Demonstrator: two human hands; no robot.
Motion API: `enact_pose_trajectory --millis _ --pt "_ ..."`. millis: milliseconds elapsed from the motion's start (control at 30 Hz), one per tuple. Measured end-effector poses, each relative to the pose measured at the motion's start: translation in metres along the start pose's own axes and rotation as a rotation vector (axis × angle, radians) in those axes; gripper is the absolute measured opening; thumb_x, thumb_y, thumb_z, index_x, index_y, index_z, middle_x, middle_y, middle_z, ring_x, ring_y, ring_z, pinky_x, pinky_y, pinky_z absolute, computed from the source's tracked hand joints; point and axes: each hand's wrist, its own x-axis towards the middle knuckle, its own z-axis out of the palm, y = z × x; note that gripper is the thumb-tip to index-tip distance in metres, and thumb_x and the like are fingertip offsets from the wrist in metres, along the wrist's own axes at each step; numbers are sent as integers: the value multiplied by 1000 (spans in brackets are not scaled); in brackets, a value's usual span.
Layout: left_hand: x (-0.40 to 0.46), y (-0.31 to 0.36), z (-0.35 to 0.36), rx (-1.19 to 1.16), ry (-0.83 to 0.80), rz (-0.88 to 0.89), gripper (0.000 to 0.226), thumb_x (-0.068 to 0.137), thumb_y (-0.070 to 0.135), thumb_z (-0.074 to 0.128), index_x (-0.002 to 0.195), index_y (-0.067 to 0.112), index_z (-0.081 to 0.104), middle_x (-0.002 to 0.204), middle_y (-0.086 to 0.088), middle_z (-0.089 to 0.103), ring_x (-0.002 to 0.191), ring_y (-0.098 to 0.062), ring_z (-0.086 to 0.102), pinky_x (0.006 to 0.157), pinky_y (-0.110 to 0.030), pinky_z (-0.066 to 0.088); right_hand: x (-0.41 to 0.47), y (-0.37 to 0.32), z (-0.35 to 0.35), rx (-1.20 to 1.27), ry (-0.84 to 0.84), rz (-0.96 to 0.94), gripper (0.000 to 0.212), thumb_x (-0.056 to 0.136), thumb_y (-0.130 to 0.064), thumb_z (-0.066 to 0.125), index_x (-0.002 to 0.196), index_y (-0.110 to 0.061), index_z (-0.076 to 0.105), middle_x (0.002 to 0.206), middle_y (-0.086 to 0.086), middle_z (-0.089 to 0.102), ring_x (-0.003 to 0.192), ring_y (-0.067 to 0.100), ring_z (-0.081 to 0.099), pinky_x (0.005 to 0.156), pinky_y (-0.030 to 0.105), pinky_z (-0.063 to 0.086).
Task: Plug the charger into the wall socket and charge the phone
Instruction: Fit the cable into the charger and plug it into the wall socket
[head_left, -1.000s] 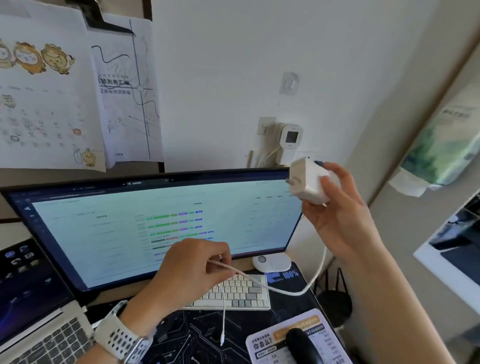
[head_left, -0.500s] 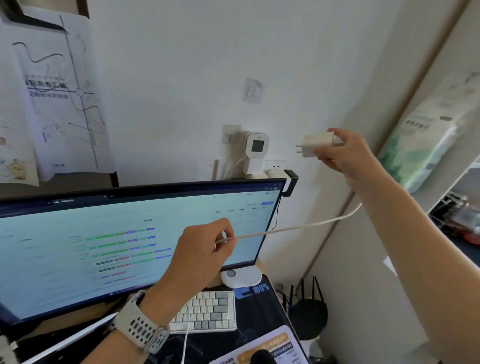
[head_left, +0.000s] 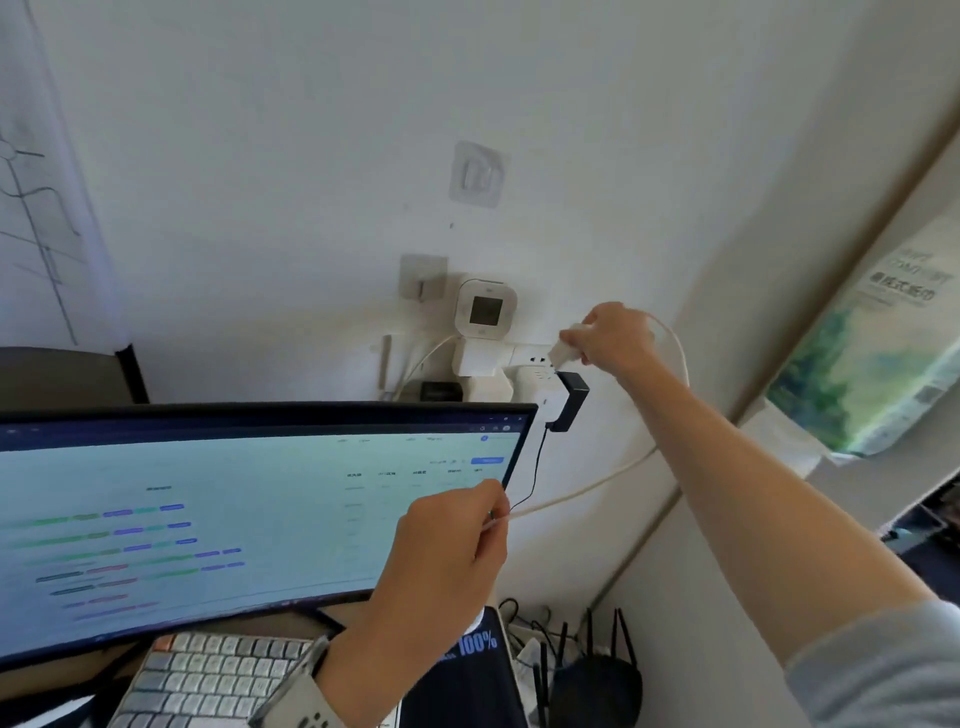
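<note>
Head view: your right hand (head_left: 615, 340) grips the small white plastic charger block (head_left: 565, 349) at the white wall socket (head_left: 535, 358), 1 o'clock of the monitor (head_left: 249, 514). Left hand (head_left: 447, 551) pinches its limp white cable (head_left: 587, 488). Light, rigid; hold its sides.

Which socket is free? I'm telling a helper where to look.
Find the monitor; above its top right corner runs a white socket strip. The free socket is beside the white charger in the right hand; the neighbours hold plugs.
</note>
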Motion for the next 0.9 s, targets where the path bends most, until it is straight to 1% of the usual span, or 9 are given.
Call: enact_pose_trajectory --millis 167,233,300,367,467,600,700,767,900 --pt "10 -4 12 0 -16 -54 10 95 22 55 86 22 58 67 9 55 61 -10 48 56 -17 39 25 2 30 -77 -87 -13 34 85 -32 62 97 0 68 88 16 76 85 30 71 76 34 54" --pt "13 -6 15 -2 -28 -59 9 95 22 55 88 22 59 69 7 59 66 -12 54 62 -24 47 34 -1 34 -87 -100 -17 35 87 -33 61 96 -1 69 83 14 76 81 28 71 70 33 52" --pt "16 -6 18 -3 -39 -60 7 95 22 55 89 22 60 70 7 60 69 -13 57 64 -26 48 40 -3 34 -101 -109 -31 34 86 -34 61 93 -1 70 74 9 74 71 24 67 60 29 44" --pt "18 -7 21 2 -47 -66 6 95 24 55 90 24 59 72 10 59 70 -10 54 61 -17 41 43 -4 35 -106 -106 -41 33 86 -34 62 91 -2 70 64 5 69 64 21 62 57 28 38" --pt "20 -8 27 23 -61 -90 7 95 28 54 89 31 54 77 12 60 71 -4 51 59 -10 34 47 -3 35 -125 -120 -37 30 86 -33 62 89 -4 69 58 2 65 64 20 63 60 28 40" --pt "22 -10 30 48 -65 -98 14 95 31 53 85 37 46 75 15 58 71 2 49 60 -7 34 49 -1 35 -154 -157 -31 30 87 -35 62 87 -6 66 54 0 62 63 18 62 57 27 40" --pt "22 -11 32 43 -72 -98 15 95 30 53 83 36 47 75 14 60 72 -3 52 61 -10 37 49 -2 40 -199 -142 -47 27 86 -34 61 83 -7 64 50 -2 58 55 15 56 50 25 35" --pt "22 -11 33 37 -74 -88 13 95 28 53 84 34 51 75 11 63 73 -6 54 63 -15 41 48 -4 44 -243 -124 -68 25 86 -34 60 83 -9 62 54 -1 60 62 19 60 47 24 32" --pt "25 -12 36 37 -55 -76 9 95 25 52 87 28 55 73 8 63 71 -10 56 62 -20 43 48 -6 50 -323 -116 -98 24 87 -36 58 82 -12 55 84 10 73 84 28 69 54 25 39"
